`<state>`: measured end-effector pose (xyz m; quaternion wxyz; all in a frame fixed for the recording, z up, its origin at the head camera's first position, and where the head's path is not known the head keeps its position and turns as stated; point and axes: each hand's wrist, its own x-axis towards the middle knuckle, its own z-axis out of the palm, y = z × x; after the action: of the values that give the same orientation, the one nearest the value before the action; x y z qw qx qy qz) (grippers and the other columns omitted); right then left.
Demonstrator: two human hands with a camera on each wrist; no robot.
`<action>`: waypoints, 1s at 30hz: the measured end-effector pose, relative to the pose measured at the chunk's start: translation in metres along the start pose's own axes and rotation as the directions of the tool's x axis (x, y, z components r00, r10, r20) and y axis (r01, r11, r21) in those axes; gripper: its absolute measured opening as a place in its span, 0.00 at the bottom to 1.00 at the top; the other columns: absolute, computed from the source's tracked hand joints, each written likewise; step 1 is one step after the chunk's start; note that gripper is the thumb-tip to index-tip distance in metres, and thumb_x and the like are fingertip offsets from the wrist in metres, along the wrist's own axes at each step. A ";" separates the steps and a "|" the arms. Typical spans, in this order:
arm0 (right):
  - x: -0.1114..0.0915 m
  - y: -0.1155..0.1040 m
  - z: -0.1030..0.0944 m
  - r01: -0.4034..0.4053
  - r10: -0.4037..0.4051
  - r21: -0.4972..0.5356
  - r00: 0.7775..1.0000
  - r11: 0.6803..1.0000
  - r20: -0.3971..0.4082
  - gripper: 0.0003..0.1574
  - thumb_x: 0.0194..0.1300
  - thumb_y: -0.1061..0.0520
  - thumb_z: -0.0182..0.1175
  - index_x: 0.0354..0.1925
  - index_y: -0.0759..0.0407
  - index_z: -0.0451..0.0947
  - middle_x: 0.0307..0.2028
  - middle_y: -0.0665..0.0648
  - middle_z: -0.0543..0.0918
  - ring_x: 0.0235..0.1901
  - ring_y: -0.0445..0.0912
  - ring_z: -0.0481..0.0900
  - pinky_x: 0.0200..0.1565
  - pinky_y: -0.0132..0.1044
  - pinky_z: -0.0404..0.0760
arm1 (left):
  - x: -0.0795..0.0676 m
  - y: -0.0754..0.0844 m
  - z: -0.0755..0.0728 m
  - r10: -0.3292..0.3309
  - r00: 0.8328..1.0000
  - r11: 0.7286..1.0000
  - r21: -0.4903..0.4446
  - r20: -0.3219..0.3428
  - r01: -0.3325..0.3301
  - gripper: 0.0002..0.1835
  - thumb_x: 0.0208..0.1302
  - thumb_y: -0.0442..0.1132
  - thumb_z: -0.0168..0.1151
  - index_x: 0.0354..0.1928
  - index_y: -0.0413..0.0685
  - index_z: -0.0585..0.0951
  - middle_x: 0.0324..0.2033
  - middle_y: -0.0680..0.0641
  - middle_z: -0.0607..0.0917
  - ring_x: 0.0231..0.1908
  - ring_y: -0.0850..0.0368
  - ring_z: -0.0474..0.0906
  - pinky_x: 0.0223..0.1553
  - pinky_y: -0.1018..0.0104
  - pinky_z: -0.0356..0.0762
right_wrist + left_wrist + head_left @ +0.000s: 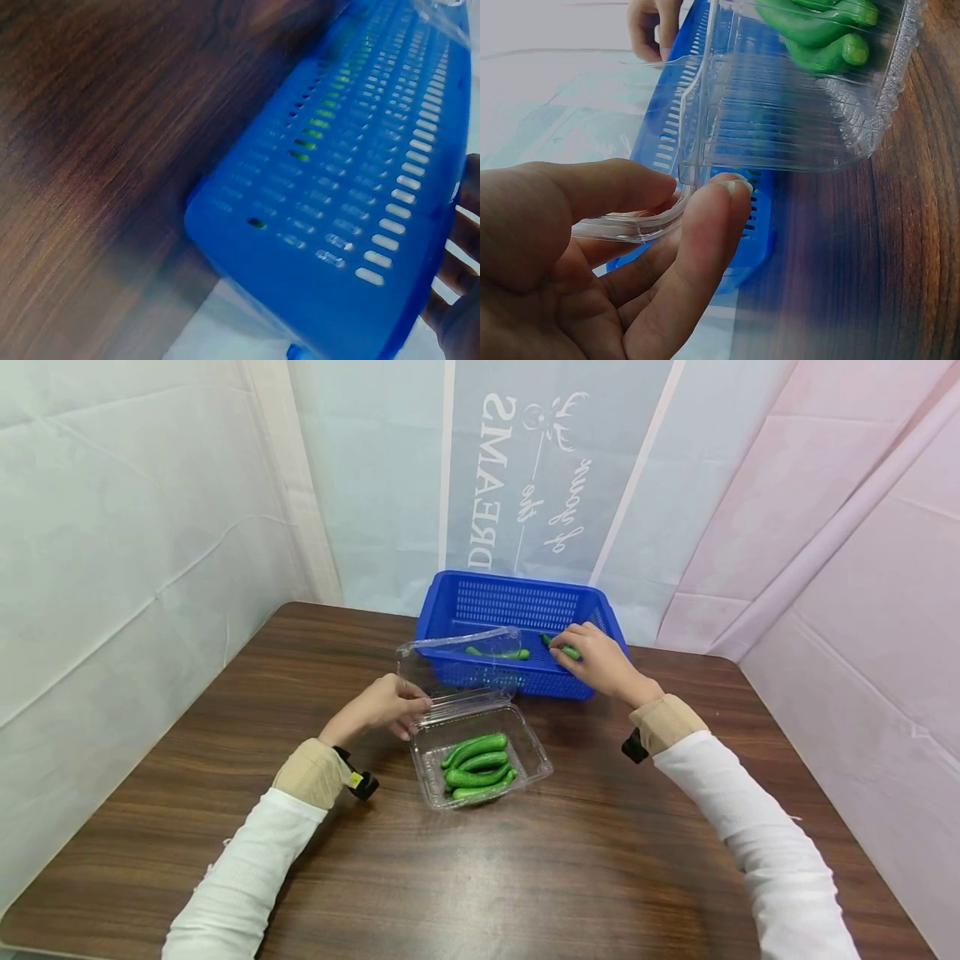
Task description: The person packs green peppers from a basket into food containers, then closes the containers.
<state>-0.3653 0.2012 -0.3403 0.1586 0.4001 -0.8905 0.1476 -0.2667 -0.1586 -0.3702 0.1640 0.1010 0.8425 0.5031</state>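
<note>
"What's on the desk [585, 877]?"
"A blue basket [517, 602]; nearer, a clear box [534, 747], its lid [423, 664] open toward it."
"What's held?"
"Left hand [382, 703] pinches the lid's edge; right hand [596, 658] curls over a cucumber [572, 652] in the basket, slanting toward near right — whether gripped, I cannot tell."
"And boxed cucumbers [483, 762]?"
"Crosswise — smooth, green, slightly curved."

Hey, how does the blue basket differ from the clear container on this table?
The blue basket is solid-coloured with slotted walls, while the clear container is see-through. The basket is also larger than the container. The container's green vegetables lie bunched together; those visible in the basket lie apart. Both rest on the wooden table and hold green vegetables.
</note>
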 end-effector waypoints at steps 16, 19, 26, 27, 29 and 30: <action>0.020 0.024 0.011 -0.184 0.182 0.089 0.983 0.979 0.031 0.10 0.68 0.63 0.63 0.46 0.67 0.81 0.43 0.64 0.82 0.46 0.59 0.79 0.50 0.55 0.78 | 0.000 0.000 0.000 -0.005 1.000 1.000 0.004 -0.001 0.005 0.16 0.73 0.35 0.57 0.53 0.26 0.80 0.30 0.40 0.86 0.23 0.56 0.83 0.27 0.58 0.88; 0.023 0.026 0.010 -0.238 0.233 0.074 0.970 0.969 0.065 0.12 0.68 0.62 0.63 0.47 0.67 0.81 0.44 0.64 0.83 0.48 0.58 0.79 0.52 0.55 0.78 | -0.001 0.001 -0.001 -0.004 1.000 1.000 0.009 -0.004 0.004 0.16 0.73 0.35 0.57 0.53 0.26 0.79 0.31 0.40 0.86 0.24 0.56 0.83 0.28 0.58 0.88; 0.033 0.035 0.012 -0.355 0.349 0.011 0.923 0.935 0.164 0.16 0.68 0.65 0.60 0.53 0.68 0.80 0.50 0.67 0.82 0.52 0.60 0.77 0.55 0.58 0.77 | -0.001 0.000 -0.002 0.007 1.000 1.000 0.012 -0.007 -0.007 0.16 0.73 0.35 0.57 0.53 0.26 0.80 0.30 0.39 0.86 0.24 0.54 0.83 0.27 0.57 0.88; 0.033 0.036 0.012 -0.375 0.368 0.002 0.912 0.927 0.180 0.16 0.68 0.65 0.61 0.53 0.68 0.80 0.50 0.67 0.82 0.53 0.60 0.77 0.55 0.59 0.76 | -0.001 -0.001 -0.002 0.007 1.000 1.000 0.010 -0.006 -0.007 0.16 0.73 0.35 0.57 0.53 0.26 0.80 0.30 0.39 0.86 0.24 0.54 0.83 0.27 0.57 0.88; 0.035 0.040 0.014 -0.408 0.400 -0.009 0.892 0.913 0.213 0.18 0.68 0.64 0.60 0.55 0.69 0.79 0.52 0.69 0.81 0.54 0.62 0.76 0.57 0.60 0.75 | 0.000 -0.001 -0.001 0.009 1.000 1.000 0.002 0.000 -0.009 0.16 0.73 0.35 0.57 0.53 0.26 0.79 0.30 0.39 0.86 0.24 0.55 0.83 0.27 0.57 0.88; 0.035 0.042 0.015 -0.420 0.411 -0.013 0.882 0.908 0.229 0.18 0.68 0.64 0.60 0.55 0.70 0.78 0.53 0.70 0.80 0.55 0.63 0.76 0.58 0.61 0.74 | 0.000 -0.002 0.000 0.008 1.000 1.000 -0.001 0.000 -0.008 0.16 0.73 0.35 0.57 0.53 0.26 0.80 0.30 0.39 0.86 0.24 0.55 0.83 0.27 0.58 0.88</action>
<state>-0.4219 0.1990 -0.3456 0.0132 0.2171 -0.9648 0.1480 -0.2672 -0.1599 -0.3719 0.1621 0.1044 0.8417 0.5043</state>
